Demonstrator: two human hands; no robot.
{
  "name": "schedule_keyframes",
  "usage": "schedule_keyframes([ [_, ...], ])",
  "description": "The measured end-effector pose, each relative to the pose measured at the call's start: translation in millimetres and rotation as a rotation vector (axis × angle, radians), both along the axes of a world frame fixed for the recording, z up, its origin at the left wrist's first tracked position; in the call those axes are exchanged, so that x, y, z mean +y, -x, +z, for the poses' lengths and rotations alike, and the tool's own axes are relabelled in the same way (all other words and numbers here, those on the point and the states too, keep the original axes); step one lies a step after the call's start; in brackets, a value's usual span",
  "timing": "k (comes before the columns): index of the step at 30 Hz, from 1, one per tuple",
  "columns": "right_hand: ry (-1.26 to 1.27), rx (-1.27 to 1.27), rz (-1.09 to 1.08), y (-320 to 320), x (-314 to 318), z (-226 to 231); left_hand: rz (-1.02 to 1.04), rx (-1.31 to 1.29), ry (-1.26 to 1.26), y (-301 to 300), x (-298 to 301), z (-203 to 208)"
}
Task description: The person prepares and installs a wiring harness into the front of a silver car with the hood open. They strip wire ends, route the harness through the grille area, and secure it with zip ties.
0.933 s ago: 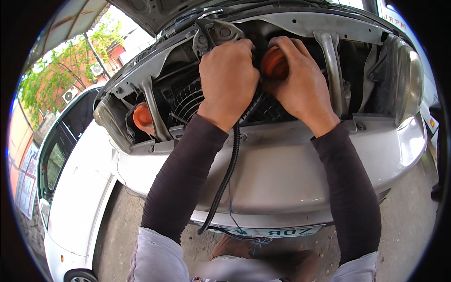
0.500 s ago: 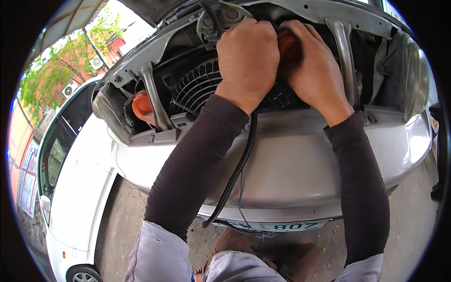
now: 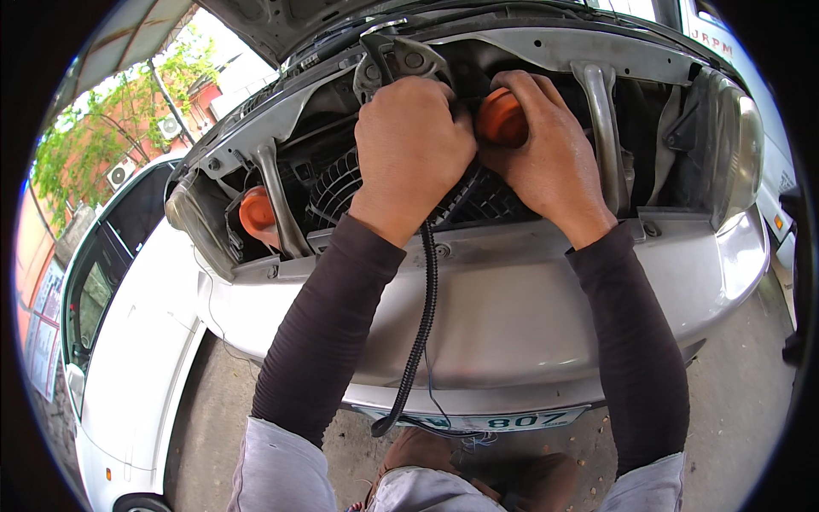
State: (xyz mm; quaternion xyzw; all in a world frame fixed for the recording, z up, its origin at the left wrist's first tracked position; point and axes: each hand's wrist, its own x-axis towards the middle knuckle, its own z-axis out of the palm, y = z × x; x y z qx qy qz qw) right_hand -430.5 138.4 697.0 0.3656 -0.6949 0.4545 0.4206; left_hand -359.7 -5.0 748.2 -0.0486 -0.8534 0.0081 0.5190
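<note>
My right hand (image 3: 546,162) wraps around an orange car horn (image 3: 502,118), its round mouth facing up toward me. Close beside it, my left hand (image 3: 412,154) is closed in a fist, and what it grips is hidden behind the fingers. Both hands are over the open front of a silver car, below the hood latch (image 3: 414,60). A black corrugated wire conduit (image 3: 420,328) hangs from beneath the left hand across the bumper (image 3: 512,299), with a thin wire alongside. A second orange horn (image 3: 258,212) sits at the left of the opening.
Behind the hands is a black fan grille (image 3: 337,183). Metal braces stand at left (image 3: 280,200) and right (image 3: 601,136), with a headlight (image 3: 738,154) at far right. Loose wire ends (image 3: 478,439) hang by the license plate (image 3: 537,420). A white car (image 3: 136,341) is parked at left.
Both hands have shifted left and slightly lower in the picture, and the view has moved too. More of the orange horn in my right hand now shows.
</note>
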Motion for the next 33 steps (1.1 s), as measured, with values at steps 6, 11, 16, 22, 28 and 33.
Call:
schedule_keyframes([
  [6,0.008,0.075,-0.019,4.5,1.1,-1.7,-0.057,0.020,0.046,13.0,-7.9,-0.8],
  [11,-0.038,0.053,-0.011,1.0,0.9,2.5,-0.079,0.071,0.125,14.2,-11.4,0.7],
  [16,-0.147,0.047,-0.080,-29.0,12.0,16.7,-0.348,0.091,-0.261,-21.3,-12.6,12.3],
  [22,0.020,-0.305,0.190,-165.1,62.1,-14.2,-0.836,-0.309,-0.825,-136.9,6.9,-49.9],
  [28,0.052,-0.535,-0.138,-302.0,69.8,-106.5,-1.092,-0.683,-0.967,-214.5,62.8,-137.1],
  [33,0.087,-0.536,-0.251,-345.0,77.6,-143.3,-1.071,-0.811,-1.073,-239.7,91.1,-188.4],
])
